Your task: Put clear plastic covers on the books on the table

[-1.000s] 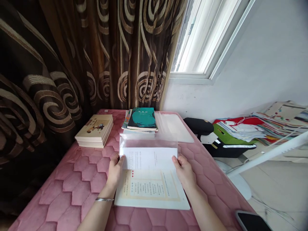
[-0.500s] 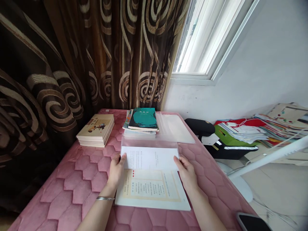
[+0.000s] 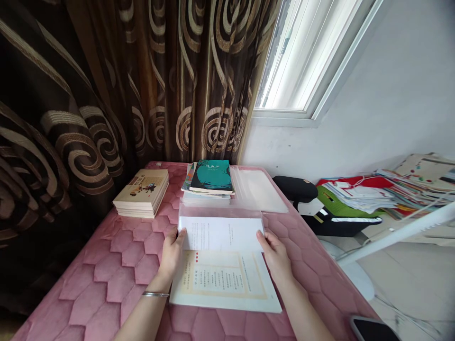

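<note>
A book (image 3: 227,279) lies on the pink quilted surface in front of me, its lower page showing printed text in a yellow frame. Above it is a white printed leaf (image 3: 216,233), with a clear plastic book cover (image 3: 220,211) reaching past its far edge. My left hand (image 3: 173,251) pinches the left edge of the leaf and plastic, thumb on top. On the right edge, my right hand (image 3: 275,253) has the same grip. The fingers beneath are hidden, and I cannot tell how far the plastic wraps round the book.
Stacked cream books (image 3: 142,192) sit at the back left. A teal book (image 3: 211,175) tops another pile at the back, beside clear plastic sheets (image 3: 261,189). A phone (image 3: 371,328) lies at the near right edge. Past that edge stands a white lamp (image 3: 391,234).
The view has shifted slightly. Both hands keep their grip on the leaf and plastic, and the book stays nearly where it was.
</note>
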Tool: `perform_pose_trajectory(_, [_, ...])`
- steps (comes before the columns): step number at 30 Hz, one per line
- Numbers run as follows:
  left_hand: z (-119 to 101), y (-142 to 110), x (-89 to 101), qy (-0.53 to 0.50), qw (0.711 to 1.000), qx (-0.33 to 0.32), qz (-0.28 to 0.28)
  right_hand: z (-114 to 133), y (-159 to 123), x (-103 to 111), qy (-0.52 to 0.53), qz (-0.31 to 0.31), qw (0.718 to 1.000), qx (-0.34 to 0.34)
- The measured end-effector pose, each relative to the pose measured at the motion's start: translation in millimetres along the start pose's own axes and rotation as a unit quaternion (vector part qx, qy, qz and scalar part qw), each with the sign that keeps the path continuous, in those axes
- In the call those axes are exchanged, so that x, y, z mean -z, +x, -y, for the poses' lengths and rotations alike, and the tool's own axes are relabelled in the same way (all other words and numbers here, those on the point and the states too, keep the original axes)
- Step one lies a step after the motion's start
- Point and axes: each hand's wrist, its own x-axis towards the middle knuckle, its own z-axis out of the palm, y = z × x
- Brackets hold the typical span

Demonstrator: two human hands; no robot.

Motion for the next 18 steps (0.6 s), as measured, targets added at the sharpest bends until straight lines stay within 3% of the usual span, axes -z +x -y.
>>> perform_pose_trajectory(5, [0.0,-0.3,-0.1,-0.005,1.000,-0.001,-0.003,1.7,-0.2,1.0,0.043,0.018,0.999,-0.008])
perform_pose_trajectory(18, [3.5,0.7,1.4,-0.001,1.000,-0.003,-0.004,6.2,0.3,-1.4,-0.053,-0.012,0.998,0.034])
